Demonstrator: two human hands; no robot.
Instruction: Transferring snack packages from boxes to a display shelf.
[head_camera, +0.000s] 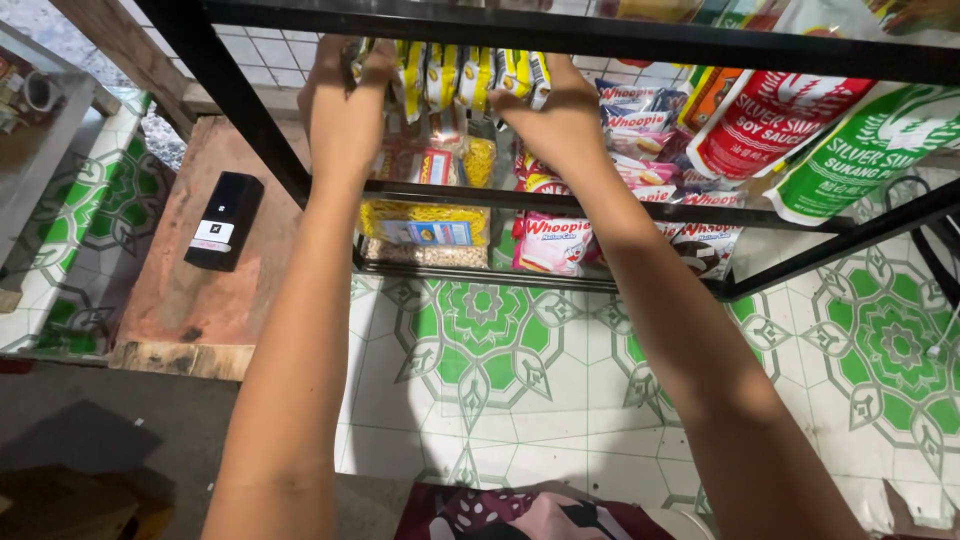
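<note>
Both arms reach into a black metal rack (600, 38); the left hand (345, 105) and right hand (560, 115) each have their grip closed on a row of yellow sachets (470, 75) hanging on its upper shelf; pink snack packs (552, 243) lie below.

Both bare arms stretch forward, left hand (345, 110) and right hand (560, 115) curled, grip unclear.

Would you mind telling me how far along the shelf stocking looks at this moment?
Done: pink snack packs and noodle packets already sit on the black rack. In hand: left hand and right hand grip the yellow sachets. Left: seating that row.
</note>
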